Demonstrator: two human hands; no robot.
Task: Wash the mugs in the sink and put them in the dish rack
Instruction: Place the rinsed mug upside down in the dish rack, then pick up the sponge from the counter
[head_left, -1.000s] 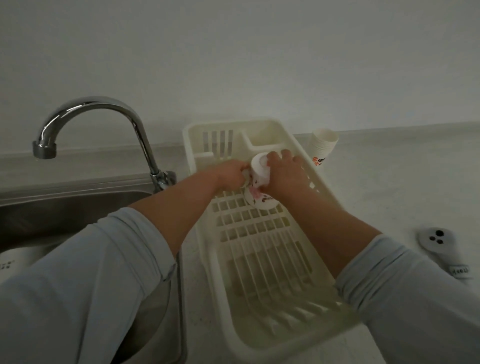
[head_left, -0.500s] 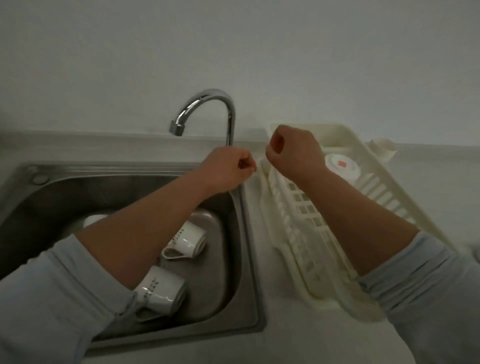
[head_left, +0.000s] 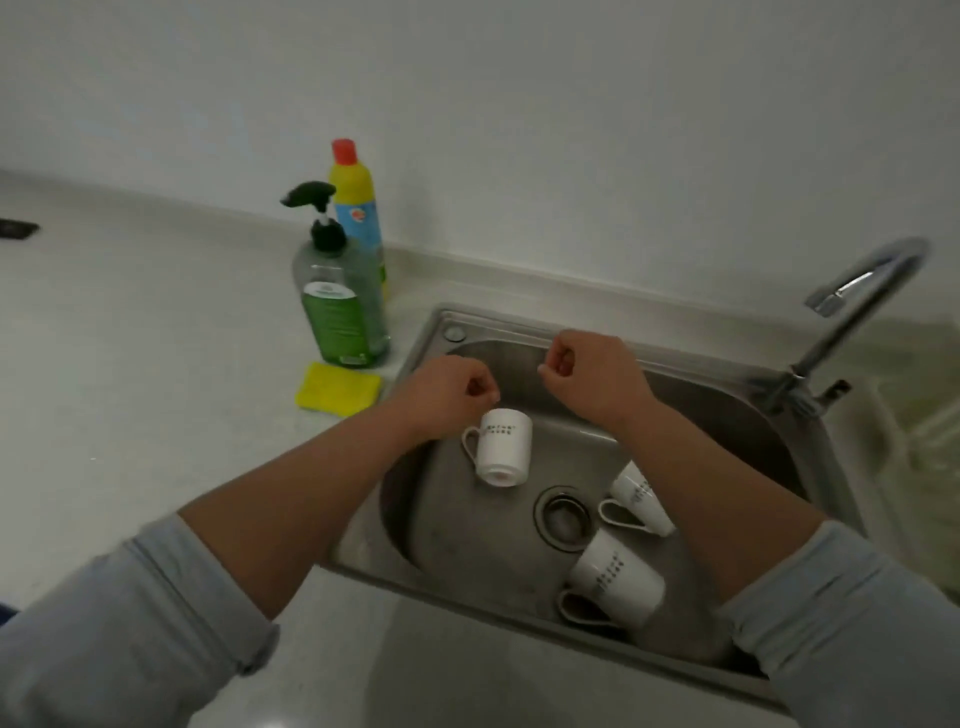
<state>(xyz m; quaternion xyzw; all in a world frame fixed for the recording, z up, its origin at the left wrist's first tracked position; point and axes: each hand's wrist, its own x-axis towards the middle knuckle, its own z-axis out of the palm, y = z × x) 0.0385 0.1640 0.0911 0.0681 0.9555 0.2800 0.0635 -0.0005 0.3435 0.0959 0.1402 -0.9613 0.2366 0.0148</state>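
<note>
Hovering over the sink (head_left: 426, 332), the left hand (head_left: 447, 387) and right hand (head_left: 592, 371) are both curled into fists, holding nothing. Three unwashed mugs wait inside: the far mug (head_left: 501, 447) just under the left hand, the right mug (head_left: 641, 501) and the near mug (head_left: 618, 579) by the drain. Choosing one looks like the current step. Next, the fingers must uncurl and grip a mug, probably the far one, and take the sponge (head_left: 337, 389) off the counter (head_left: 156, 338).

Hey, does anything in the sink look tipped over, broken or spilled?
Only that the far mug, middle mug and near mug lie tipped over in the sink. No cracks or spills show.
</note>
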